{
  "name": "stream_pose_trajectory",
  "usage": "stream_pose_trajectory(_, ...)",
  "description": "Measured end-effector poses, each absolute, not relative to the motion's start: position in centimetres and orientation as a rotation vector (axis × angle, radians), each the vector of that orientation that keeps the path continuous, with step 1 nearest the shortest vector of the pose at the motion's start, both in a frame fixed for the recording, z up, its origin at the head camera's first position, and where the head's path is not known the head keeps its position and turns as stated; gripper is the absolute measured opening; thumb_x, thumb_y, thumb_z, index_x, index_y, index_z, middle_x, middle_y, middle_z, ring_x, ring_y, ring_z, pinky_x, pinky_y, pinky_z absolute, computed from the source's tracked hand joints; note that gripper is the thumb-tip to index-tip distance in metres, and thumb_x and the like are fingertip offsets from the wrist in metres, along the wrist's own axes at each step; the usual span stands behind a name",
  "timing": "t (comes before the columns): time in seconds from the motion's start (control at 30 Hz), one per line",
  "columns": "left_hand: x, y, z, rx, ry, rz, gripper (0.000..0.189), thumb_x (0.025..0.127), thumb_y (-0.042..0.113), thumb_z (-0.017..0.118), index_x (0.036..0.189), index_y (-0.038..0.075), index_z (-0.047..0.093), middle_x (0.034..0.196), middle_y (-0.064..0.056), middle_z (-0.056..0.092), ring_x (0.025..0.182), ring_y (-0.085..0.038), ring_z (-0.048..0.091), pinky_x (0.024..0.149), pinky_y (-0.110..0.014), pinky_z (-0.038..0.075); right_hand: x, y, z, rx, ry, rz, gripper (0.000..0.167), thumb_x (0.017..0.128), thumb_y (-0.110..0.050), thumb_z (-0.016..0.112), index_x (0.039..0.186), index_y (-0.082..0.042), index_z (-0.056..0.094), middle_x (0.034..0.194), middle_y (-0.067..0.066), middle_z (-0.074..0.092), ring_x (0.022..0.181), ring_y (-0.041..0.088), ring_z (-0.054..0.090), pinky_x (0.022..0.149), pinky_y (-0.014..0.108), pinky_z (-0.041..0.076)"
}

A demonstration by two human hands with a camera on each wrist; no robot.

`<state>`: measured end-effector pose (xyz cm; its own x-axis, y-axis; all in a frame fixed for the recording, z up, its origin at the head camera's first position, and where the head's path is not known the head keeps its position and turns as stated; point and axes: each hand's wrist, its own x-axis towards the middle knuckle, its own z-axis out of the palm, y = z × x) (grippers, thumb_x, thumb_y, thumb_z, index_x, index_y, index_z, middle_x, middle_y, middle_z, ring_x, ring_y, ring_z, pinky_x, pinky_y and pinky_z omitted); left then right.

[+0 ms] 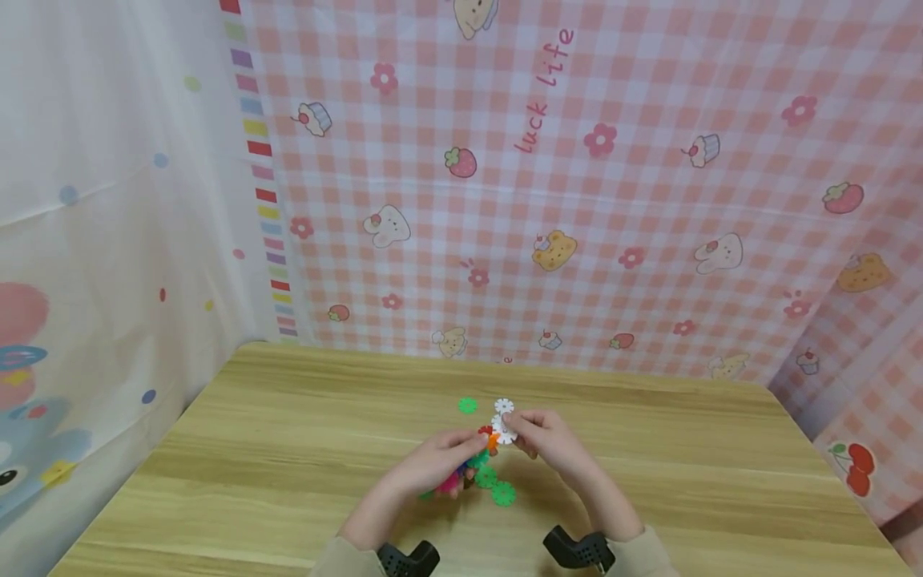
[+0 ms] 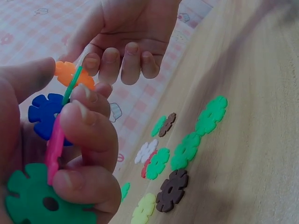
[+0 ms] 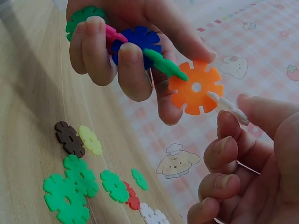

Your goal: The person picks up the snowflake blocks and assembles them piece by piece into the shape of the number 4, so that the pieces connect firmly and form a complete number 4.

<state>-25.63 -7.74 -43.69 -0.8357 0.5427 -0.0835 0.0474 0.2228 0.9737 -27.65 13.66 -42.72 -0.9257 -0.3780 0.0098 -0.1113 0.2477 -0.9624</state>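
A chain of notched plastic snowflake discs hangs together in the left hand (image 1: 440, 461), whose fingers curl round it. Along it run a green disc (image 2: 28, 200), a pink disc (image 3: 115, 33), a blue disc (image 3: 140, 38), another green disc (image 3: 163, 64) and an orange disc (image 3: 183, 91). The left thumb lies on the orange disc's edge. Between thumb and index finger, the right hand (image 1: 544, 437) pinches a white disc (image 3: 229, 106) set edge-on at a notch of the orange one. Both hands are held close together above the table.
Loose discs lie on the wooden table (image 1: 288, 449) under and beyond the hands: several green discs (image 3: 67, 200), brown discs (image 2: 172, 191), a yellow disc (image 3: 90, 140), a red disc (image 3: 132, 196) and white discs (image 1: 504, 405). A patterned pink checked curtain (image 1: 505, 200) stands behind the table.
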Motion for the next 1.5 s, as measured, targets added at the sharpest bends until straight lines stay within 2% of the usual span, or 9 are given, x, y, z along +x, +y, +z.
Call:
stream_pose_trajectory(0.1,-25.7,-7.8,-43.7,0.551,2.121,1.637,0.045,0.102,0.040,0.047,0.106,-0.002,0.062,0.071,-0.001,0.053,0.045,-0.007,0.046,0.043,-0.019,0.038,-27.6,13.8,-42.8,-0.410,2.292,-1.765,0.041,0.104,-0.028,0.046,0.071,-0.004,0.054,0.062,-0.002,0.046,0.056,0.010,0.039,0.057,0.022,0.035)
stream_pose_trajectory(0.27,-25.7,-8.0,-43.6,0.551,2.155,1.631,0.041,0.102,0.038,0.047,0.107,0.001,0.063,0.072,-0.001,0.054,0.047,-0.007,0.045,0.044,-0.019,0.040,-28.2,14.6,-43.7,-0.411,2.304,-1.735,0.044,0.106,-0.022,0.039,0.081,0.010,0.057,0.064,0.000,0.048,0.055,0.008,0.039,0.053,0.021,0.034)
stream_pose_trajectory(0.37,-25.7,-8.2,-43.4,0.547,2.168,1.639,0.041,0.102,0.036,0.048,0.110,-0.001,0.062,0.073,-0.002,0.054,0.048,-0.008,0.046,0.045,-0.020,0.040,-28.8,15.3,-44.7,-0.514,2.327,-1.602,0.036,0.103,-0.014,0.043,0.088,0.012,0.061,0.065,0.000,0.049,0.055,0.008,0.039,0.051,0.020,0.033)
stream_pose_trajectory(0.57,-25.8,-8.5,-43.4,0.516,2.192,1.643,0.046,0.101,0.039,0.048,0.120,-0.001,0.061,0.078,-0.008,0.057,0.052,-0.008,0.048,0.049,-0.022,0.043,-28.8,15.7,-45.8,-0.706,2.279,-1.327,0.013,0.086,-0.010,0.065,0.091,0.002,0.067,0.076,0.002,0.056,0.062,0.009,0.046,0.053,0.019,0.037)
stream_pose_trajectory(0.7,-25.9,-8.6,-43.3,0.500,2.207,1.639,0.051,0.100,0.042,0.048,0.125,-0.001,0.059,0.084,-0.013,0.060,0.051,-0.008,0.049,0.050,-0.022,0.044,-28.4,15.2,-45.7,-0.757,2.306,-1.183,0.023,0.075,-0.015,0.078,0.090,-0.003,0.065,0.072,-0.002,0.054,0.064,0.009,0.045,0.057,0.021,0.038)
stream_pose_trajectory(0.83,-25.8,-8.6,-43.3,0.488,2.202,1.659,0.052,0.101,0.042,0.048,0.128,-0.001,0.057,0.085,-0.013,0.060,0.050,-0.008,0.049,0.050,-0.021,0.042,-28.1,14.7,-45.6,-0.793,2.415,-1.056,0.031,0.069,-0.020,0.085,0.089,-0.010,0.065,0.070,-0.004,0.052,0.064,0.009,0.045,0.059,0.023,0.039)
stream_pose_trajectory(1.07,-25.7,-8.7,-43.2,0.481,2.170,1.682,0.053,0.101,0.041,0.048,0.130,-0.003,0.055,0.081,-0.009,0.058,0.049,-0.007,0.047,0.045,-0.020,0.036,-28.1,14.1,-46.0,-0.827,2.522,-0.955,0.030,0.065,-0.017,0.087,0.083,-0.014,0.064,0.066,-0.006,0.051,0.062,0.008,0.045,0.058,0.025,0.040)
stream_pose_trajectory(1.23,-25.8,-8.6,-43.4,0.458,2.175,1.688,0.059,0.099,0.045,0.050,0.134,-0.003,0.052,0.087,-0.013,0.061,0.049,-0.007,0.048,0.047,-0.021,0.040,-28.0,14.1,-46.0,-0.810,2.520,-0.956,0.030,0.065,-0.015,0.086,0.084,-0.012,0.063,0.066,-0.006,0.051,0.062,0.008,0.045,0.058,0.025,0.040)
stream_pose_trajectory(1.5,-26.0,-8.6,-43.6,0.513,2.188,1.681,0.046,0.100,0.042,0.050,0.117,0.001,0.063,0.078,-0.008,0.057,0.048,-0.007,0.045,0.048,-0.021,0.041,-27.9,14.0,-45.8,-0.791,2.517,-0.957,0.032,0.063,-0.011,0.084,0.085,-0.011,0.061,0.068,-0.004,0.051,0.063,0.009,0.045,0.058,0.025,0.040)
